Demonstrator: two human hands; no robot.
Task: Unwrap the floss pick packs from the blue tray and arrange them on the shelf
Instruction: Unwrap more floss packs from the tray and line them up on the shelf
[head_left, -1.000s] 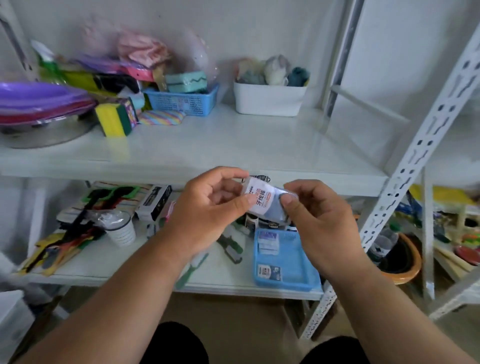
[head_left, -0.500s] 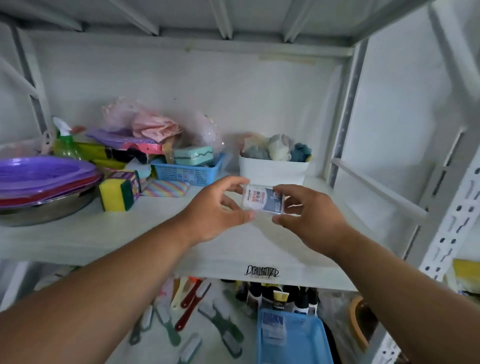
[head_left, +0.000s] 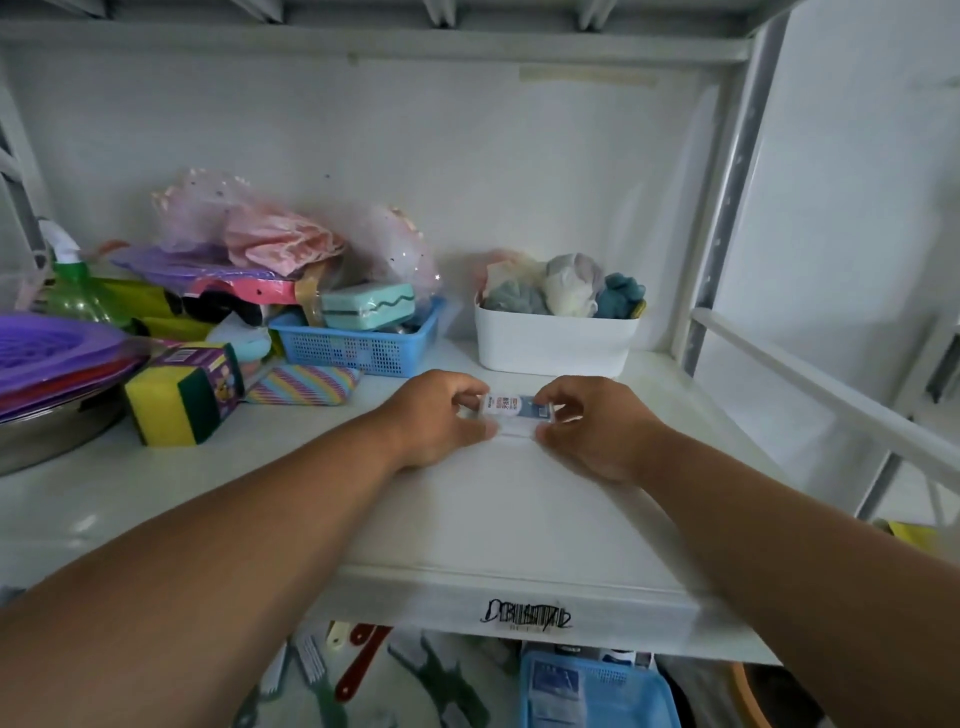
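Note:
A small floss pick pack (head_left: 511, 406) with a white, red and blue label rests on the white shelf (head_left: 519, 499), in front of the white bin. My left hand (head_left: 439, 418) pinches its left end and my right hand (head_left: 592, 426) pinches its right end. The pack stands on its long edge, touching the shelf surface. Below the shelf, at the bottom of the view, the blue tray (head_left: 644, 696) holds more wrapped packs (head_left: 558, 688), partly cut off by the frame edge.
A white bin (head_left: 556, 340) of bath puffs stands just behind the pack. A blue basket (head_left: 358, 345), a striped pouch (head_left: 306, 384), a yellow-green sponge (head_left: 179, 402) and stacked bowls (head_left: 47, 358) crowd the left. A white rail (head_left: 826, 387) runs along the right.
Both hands carried the pack from above the lower shelf up and forward, then set it down on the upper shelf in front of the white bin.

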